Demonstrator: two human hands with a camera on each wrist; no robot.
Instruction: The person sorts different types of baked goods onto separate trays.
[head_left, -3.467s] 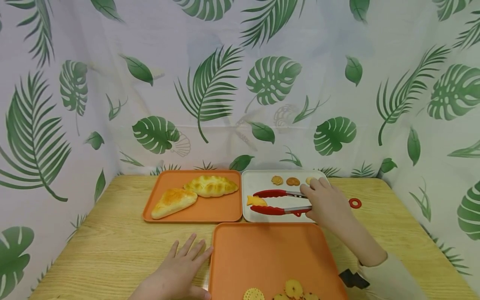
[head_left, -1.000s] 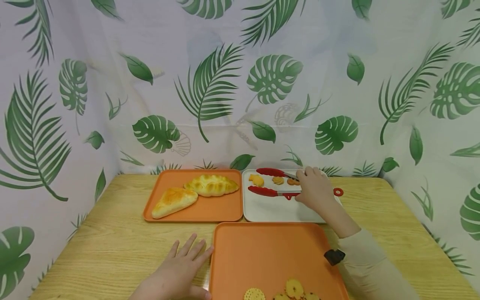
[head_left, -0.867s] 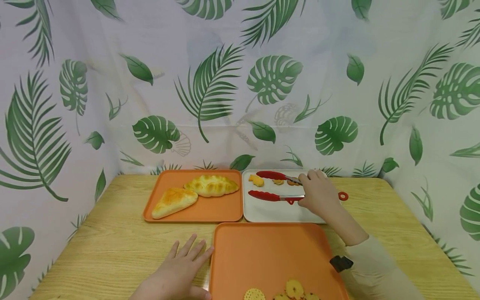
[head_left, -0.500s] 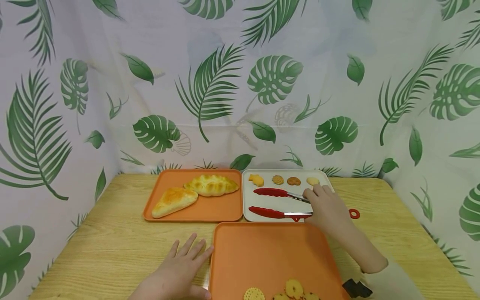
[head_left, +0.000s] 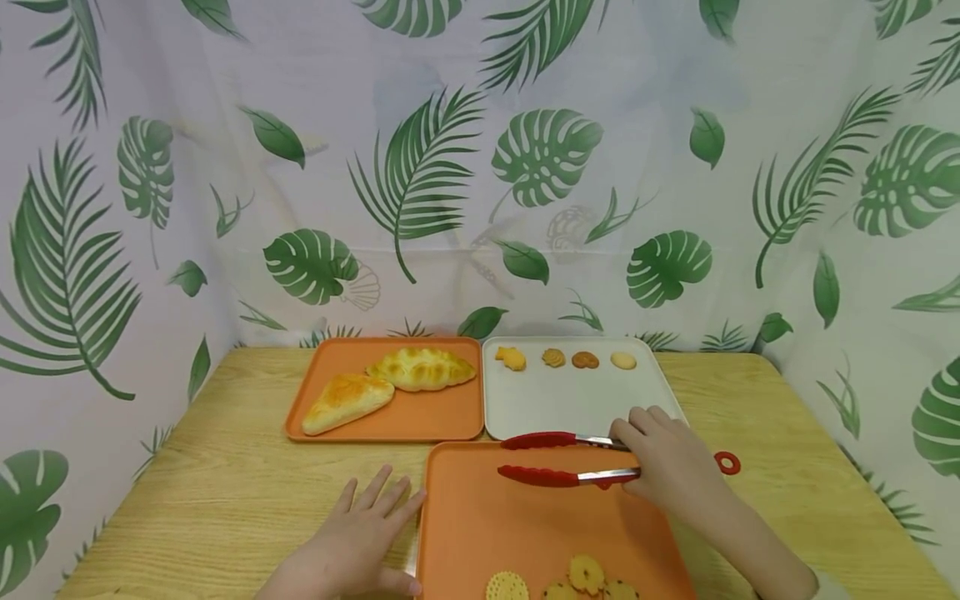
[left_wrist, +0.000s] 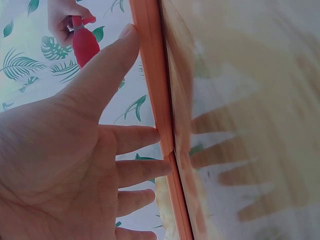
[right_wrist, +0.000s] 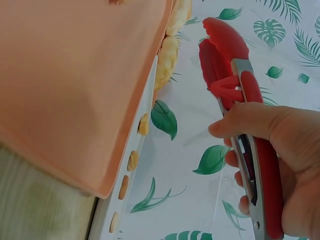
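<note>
Tongs [head_left: 577,478] with red tips are in the right hand [head_left: 667,458], over the far part of the near tray [head_left: 517,525], their arms parted and pointing left. That hand is curled round them, with a red ring [head_left: 727,463] sticking out at its right.

The near tray is orange; along its near side, cut by the picture's edge, lie a dotted cracker [head_left: 507,587] and, farther right, a holed biscuit [head_left: 577,577] close against two speckled cookies [head_left: 621,590]. Beyond it stands the white tray [head_left: 570,400], with four cookies in a row by its far rim: from left to right, fish [head_left: 511,358], swirl [head_left: 553,357], brown [head_left: 585,360] and pale round [head_left: 623,360]. To the left, the far orange tray [head_left: 442,421] holds a triangular bread [head_left: 347,404] in front of a plaited one [head_left: 422,370]. All three trays sit on the bench [head_left: 225,500].

The left hand [head_left: 356,537] is spread at the near tray's left edge. Its own wrist camera shows the palm, with fingertips meeting the orange rim, and finger shapes mirrored in the bench. The right wrist camera shows the tongs lifted clear of the trays, the thumb on one arm and fingers wrapped behind.
</note>
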